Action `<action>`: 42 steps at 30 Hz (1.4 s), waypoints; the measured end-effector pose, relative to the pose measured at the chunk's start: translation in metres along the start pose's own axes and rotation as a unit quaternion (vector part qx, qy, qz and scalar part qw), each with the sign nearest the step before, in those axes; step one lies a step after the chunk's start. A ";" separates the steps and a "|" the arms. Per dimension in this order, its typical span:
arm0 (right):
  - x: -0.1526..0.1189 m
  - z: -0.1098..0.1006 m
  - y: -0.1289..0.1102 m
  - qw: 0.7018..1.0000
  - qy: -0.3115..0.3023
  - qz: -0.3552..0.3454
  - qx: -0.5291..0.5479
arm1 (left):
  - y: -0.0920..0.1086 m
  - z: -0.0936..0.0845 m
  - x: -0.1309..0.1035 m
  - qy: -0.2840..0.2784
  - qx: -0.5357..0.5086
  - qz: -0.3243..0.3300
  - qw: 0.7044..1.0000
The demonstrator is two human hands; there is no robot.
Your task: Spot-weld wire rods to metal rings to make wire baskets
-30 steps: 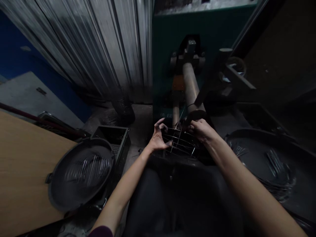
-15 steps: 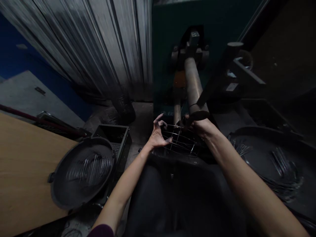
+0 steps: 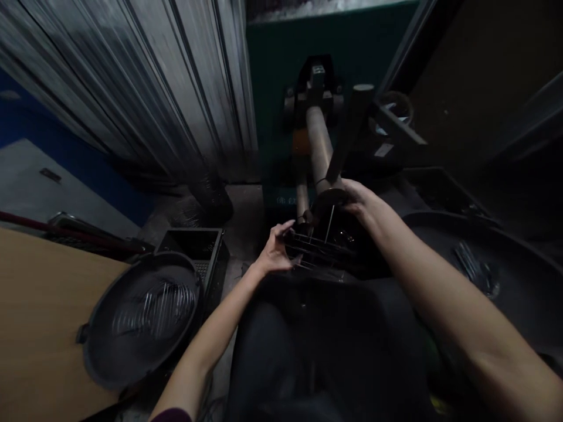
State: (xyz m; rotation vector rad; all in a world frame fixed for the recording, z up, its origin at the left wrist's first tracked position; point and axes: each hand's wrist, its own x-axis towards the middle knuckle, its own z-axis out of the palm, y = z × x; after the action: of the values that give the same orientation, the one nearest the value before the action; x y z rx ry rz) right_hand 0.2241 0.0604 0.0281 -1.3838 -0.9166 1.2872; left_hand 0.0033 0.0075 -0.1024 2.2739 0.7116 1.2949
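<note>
My left hand [image 3: 276,251] is closed around the left end of a wire frame [image 3: 314,241], thumb below and fingers above. The frame, of thin metal wires, sits low over my lap at the lower round arm [image 3: 302,202] of a green machine [image 3: 275,76]. My right hand [image 3: 357,196] reaches behind the tip of the thicker upper arm [image 3: 320,140]; that arm hides its fingers. A short, bright wire [image 3: 329,223] stands upright just under this tip. Darkness blurs the frame's right part.
Left, a round black tub [image 3: 99,351] holds several bent and straight wires [image 3: 169,305]. A black crate [image 3: 215,249] stands behind it. Another dark tub [image 3: 422,220] with a wire bundle [image 3: 475,269] is at the right. A dark bar [image 3: 349,129] slants beside the upper arm.
The view has shifted slightly. My right hand has risen beside the upper arm's tip, and the wire frame has tilted to look flatter. My left hand keeps hold of the frame.
</note>
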 end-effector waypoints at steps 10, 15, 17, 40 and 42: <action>-0.162 0.018 0.094 0.979 0.031 -0.125 -0.157 | 0.100 -0.030 -0.014 -0.128 -0.188 -0.276 0.934; -0.215 0.015 0.121 0.891 -0.156 -0.236 -0.356 | 0.143 -0.009 -0.001 -0.081 -0.246 -0.376 0.890; -0.218 -0.019 0.108 0.872 -0.131 -0.265 -0.391 | 0.152 -0.015 -0.007 -0.100 -0.214 -0.367 0.900; -0.202 -0.060 0.120 0.861 -0.109 -0.210 -0.449 | 0.112 -0.011 -0.053 -0.205 0.102 -0.154 0.961; -0.198 -0.049 0.120 0.799 -0.100 -0.241 -0.542 | 0.103 -0.009 -0.058 -0.204 0.149 -0.138 0.958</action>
State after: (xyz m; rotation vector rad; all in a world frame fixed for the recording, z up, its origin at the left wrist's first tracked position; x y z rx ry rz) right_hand 0.2319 -0.1647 -0.0458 -1.6469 -2.1997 0.4441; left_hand -0.0064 -0.1078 -0.0755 2.4493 1.0762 0.5933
